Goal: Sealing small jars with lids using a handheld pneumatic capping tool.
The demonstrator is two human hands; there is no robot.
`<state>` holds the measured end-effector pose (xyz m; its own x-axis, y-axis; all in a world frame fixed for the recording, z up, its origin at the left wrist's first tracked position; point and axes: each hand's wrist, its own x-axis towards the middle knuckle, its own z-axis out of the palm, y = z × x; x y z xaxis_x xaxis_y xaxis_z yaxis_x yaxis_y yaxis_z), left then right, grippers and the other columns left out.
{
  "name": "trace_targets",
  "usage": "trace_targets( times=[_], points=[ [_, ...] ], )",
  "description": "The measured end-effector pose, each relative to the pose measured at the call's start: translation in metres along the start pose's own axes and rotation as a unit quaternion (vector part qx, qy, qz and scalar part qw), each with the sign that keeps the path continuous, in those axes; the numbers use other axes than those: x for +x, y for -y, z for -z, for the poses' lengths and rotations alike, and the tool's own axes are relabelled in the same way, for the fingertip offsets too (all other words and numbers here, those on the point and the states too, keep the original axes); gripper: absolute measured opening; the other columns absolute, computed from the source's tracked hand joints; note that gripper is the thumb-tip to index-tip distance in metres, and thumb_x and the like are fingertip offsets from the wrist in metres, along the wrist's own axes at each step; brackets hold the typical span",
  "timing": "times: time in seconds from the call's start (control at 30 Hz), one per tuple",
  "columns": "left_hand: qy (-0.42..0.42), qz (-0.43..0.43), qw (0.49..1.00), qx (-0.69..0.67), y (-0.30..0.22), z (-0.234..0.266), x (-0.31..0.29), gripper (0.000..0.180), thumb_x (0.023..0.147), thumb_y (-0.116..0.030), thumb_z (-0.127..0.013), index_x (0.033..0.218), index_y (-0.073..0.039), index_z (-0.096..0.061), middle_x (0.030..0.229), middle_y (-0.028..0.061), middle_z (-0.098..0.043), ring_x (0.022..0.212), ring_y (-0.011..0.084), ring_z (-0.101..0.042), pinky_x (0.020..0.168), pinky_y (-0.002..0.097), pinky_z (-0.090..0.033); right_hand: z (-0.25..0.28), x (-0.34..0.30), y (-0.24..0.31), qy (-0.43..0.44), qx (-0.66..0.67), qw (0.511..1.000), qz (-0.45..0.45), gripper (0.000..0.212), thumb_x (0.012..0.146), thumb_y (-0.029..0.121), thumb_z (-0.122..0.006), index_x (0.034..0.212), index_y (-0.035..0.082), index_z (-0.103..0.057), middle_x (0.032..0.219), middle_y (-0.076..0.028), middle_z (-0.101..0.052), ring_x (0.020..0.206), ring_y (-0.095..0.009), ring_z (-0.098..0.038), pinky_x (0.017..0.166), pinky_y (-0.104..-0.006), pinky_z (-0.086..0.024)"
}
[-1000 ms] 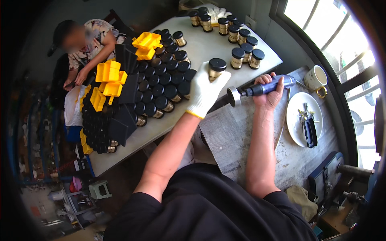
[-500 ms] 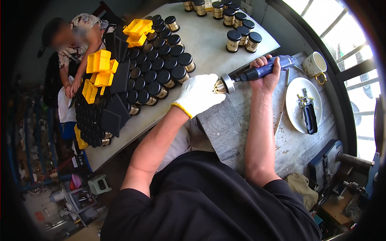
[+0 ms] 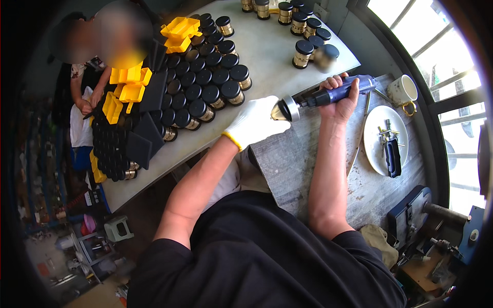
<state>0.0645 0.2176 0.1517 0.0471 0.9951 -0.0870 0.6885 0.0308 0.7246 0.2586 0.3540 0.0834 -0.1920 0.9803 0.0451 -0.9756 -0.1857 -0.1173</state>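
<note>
My left hand [image 3: 251, 123], in a white work glove with a yellow cuff, is closed around a short brass cylinder [image 3: 278, 111] with a wide grey metal rim [image 3: 291, 108]. Bare and wrapped round its body, my right hand [image 3: 340, 100] grips a blue power screwdriver [image 3: 352, 89]. The tool lies nearly level, its dark nose pointing left. Its tip meets the rim side of the cylinder; the exact contact is too small to make out. Both hands are over the grey wood-grain board [image 3: 287, 159].
Rows of black-capped brass cylinders [image 3: 203, 77] fill the pale table's left part, beside yellow plastic bins [image 3: 131, 76] and black panels [image 3: 146, 138]. A white plate [image 3: 371, 146] holds metal bits and a dark handle. A mug [image 3: 402, 88] stands beyond it. A co-worker's hands [image 3: 84, 105] are at far left.
The brass cylinder has turned in my gloved hand: holes seen in its side before no longer show. The screwdriver stays at its rim side. The whole view has shifted slightly.
</note>
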Motion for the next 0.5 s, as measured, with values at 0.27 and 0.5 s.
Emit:
trace_targets(
  times=[0.27,0.5],
  points=[
    [-0.163,-0.03,0.921,-0.353,-0.005,-0.008,-0.04,0.038,0.081,0.0,-0.076,0.115,0.0,-0.059,0.104,0.008,-0.065,0.091,0.0153,-0.067,0.078,0.0292,-0.056,0.002,0.001,0.004,0.0,0.09,0.996,-0.002,0.035,0.095,0.038,-0.064,0.104,0.006,-0.053,0.076,-0.003,-0.048,0.068,-0.016,-0.048,0.069,-0.0307,-0.043],
    [-0.172,-0.041,0.942,-0.284,0.009,-0.028,-0.035,0.041,0.085,-0.003,-0.075,0.122,0.003,-0.057,0.105,0.0107,-0.067,0.09,0.0148,-0.069,0.079,0.0274,-0.057,0.001,-0.001,0.0,0.008,0.08,0.997,-0.019,0.031,0.095,0.035,-0.064,0.101,0.007,-0.053,0.075,-0.002,-0.048,0.068,-0.015,-0.048,0.069,-0.0304,-0.043]
  ],
)
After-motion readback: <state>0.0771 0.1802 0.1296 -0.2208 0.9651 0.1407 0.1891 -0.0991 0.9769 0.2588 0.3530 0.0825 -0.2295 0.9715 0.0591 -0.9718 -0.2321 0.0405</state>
